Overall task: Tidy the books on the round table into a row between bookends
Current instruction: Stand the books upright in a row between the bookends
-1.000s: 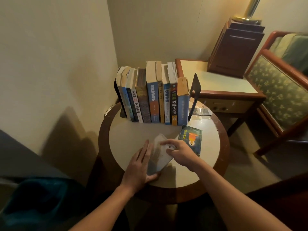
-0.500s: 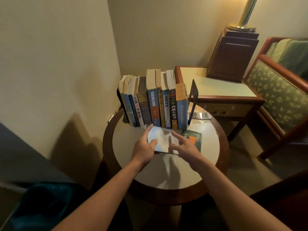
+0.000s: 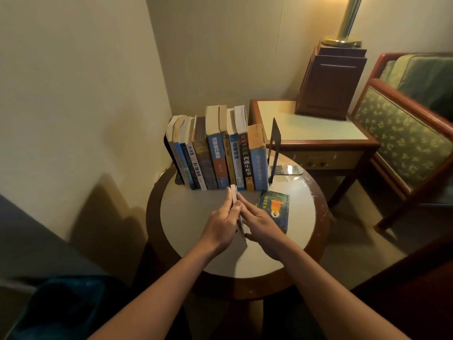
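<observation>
walls: cream corner | side table (image 3: 316,130): wooden, pale top | armchair (image 3: 404,133): green patterned | light: warm

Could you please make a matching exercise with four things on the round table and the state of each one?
Things:
1. thin pale book
2. green book
3. row of books
4. right bookend

States:
A. lying flat on the table
B. standing upright, spines facing the camera
C. held on edge between both hands
D. standing beside the light blue book at the row's end

Pairs: 1-C, 2-A, 3-B, 4-D
</observation>
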Motion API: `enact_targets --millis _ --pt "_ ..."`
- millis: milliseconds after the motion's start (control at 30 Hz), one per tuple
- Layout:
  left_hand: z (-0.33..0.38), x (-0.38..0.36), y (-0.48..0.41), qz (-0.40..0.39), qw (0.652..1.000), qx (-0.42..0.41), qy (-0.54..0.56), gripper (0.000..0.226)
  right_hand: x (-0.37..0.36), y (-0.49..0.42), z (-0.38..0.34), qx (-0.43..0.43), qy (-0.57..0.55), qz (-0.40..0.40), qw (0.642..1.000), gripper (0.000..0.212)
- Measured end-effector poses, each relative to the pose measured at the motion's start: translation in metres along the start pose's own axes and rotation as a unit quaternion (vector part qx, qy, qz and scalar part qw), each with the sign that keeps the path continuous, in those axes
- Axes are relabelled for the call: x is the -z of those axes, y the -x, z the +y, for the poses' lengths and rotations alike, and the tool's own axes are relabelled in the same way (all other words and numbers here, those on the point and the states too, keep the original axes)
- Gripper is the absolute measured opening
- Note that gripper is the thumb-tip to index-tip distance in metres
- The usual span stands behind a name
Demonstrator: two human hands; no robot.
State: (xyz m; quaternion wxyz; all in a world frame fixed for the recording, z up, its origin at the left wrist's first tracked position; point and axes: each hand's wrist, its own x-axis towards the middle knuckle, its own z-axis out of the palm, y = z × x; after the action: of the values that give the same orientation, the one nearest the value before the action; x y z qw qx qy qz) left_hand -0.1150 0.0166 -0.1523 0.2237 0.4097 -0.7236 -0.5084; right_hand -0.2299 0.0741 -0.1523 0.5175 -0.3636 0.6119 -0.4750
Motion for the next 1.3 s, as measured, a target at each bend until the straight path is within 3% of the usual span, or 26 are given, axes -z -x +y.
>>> enact_targets --millis 200,300,433,533,600,767,1067,1300 --pt "-0.007 -0.03 -0.014 -0.038 0.985 0.07 0.152 0.042 0.03 0.01 -0.001 0.058 0.12 0.075 0.988 0.062" --pt "-0.017 -0.043 -0.02 -0.067 0.981 0.106 0.149 0.037 0.044 0.011 0.002 0.075 0.23 0.112 0.964 0.067" --pt "-0.031 -0.044 -0.025 -0.081 0.989 0.103 0.065 0.04 0.064 0.008 0.005 0.051 0.279 0.143 0.948 0.052" --pt "-0.052 -0.034 -0.03 -0.069 0.989 0.107 -0.076 0.045 0.076 0.009 -0.003 0.064 0.269 0.147 0.95 0.05" --pt "-0.067 -0.024 -0.034 -0.049 0.976 0.105 -0.185 0.048 0.084 0.009 -0.012 0.097 0.291 0.166 0.937 0.05" --pt "-0.103 0.003 -0.042 -0.111 0.913 0.021 -0.391 0.063 0.104 -0.005 -0.034 0.161 0.353 0.22 0.895 0.05" --pt "-0.122 0.006 -0.044 -0.04 0.886 -0.014 -0.462 0.073 0.105 -0.031 -0.061 0.278 0.463 0.3 0.786 0.048" --pt "-0.12 0.011 -0.058 -0.038 0.887 -0.011 -0.46 0.077 0.097 -0.071 -0.075 0.258 0.446 0.242 0.822 0.066"
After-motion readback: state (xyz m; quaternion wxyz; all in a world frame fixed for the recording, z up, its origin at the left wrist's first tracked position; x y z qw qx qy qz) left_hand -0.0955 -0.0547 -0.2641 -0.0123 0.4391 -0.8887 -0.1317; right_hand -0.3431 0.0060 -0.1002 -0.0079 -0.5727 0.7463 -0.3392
